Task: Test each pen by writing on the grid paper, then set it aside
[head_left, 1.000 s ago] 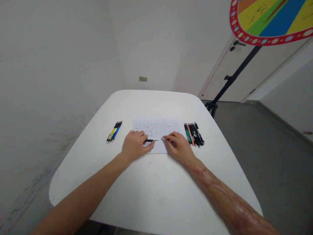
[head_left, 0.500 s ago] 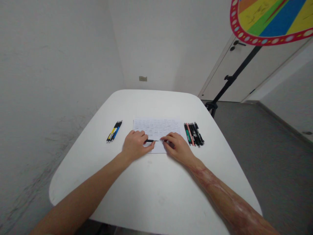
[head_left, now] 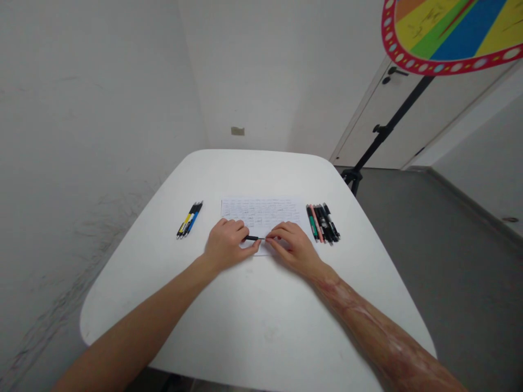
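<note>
Over the written sheet (head_left: 261,211), near half: one black pen (head_left: 252,238), gripped by left hand (head_left: 227,240); right hand (head_left: 297,249), fingers narrowed at pen's tip, contents untellable, gap smaller than earlier; pen groups (head_left: 322,224) flanking sheet; table (head_left: 261,310) edges well apart from sheet.

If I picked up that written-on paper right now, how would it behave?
The paper would probably flop, since it looks thin and lies flat on the table. It might catch or crease, because the left hand and right hand cover its near corners.
</note>
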The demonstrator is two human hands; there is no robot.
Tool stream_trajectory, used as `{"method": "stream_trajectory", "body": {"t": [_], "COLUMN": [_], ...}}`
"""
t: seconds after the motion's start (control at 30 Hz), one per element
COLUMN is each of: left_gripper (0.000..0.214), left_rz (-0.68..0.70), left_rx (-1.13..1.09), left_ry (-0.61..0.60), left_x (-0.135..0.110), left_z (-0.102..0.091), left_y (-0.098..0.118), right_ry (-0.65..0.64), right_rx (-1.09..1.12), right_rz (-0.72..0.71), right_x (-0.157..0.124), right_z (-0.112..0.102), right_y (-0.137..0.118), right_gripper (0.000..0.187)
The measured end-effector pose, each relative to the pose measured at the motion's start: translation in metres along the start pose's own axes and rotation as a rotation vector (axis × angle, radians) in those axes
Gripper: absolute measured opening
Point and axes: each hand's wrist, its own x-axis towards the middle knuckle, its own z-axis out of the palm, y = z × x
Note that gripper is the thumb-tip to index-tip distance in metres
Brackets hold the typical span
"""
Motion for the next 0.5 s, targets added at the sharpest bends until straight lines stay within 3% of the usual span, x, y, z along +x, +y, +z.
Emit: {"method": "stream_trajectory", "body": {"t": [0.3,0.5], "left_gripper": [0.041,0.024], "left_rz": [-0.053,-0.068], "left_rx": [0.014,-0.003], "left_ry": [-0.071,-0.1], "left_x": [-0.002,-0.002], "left_z": [-0.004,-0.008], "left_y": [-0.001,-0.007], "right_ry": [0.087,0.293], "right_rx": [0.113,0.208], "right_rz": [0.152,0.324], "right_x": [0.001,-0.001], "right_z": [-0.004,-0.004], "right_y": [-0.003,0.009], "right_gripper": [0.011,0.013]}}
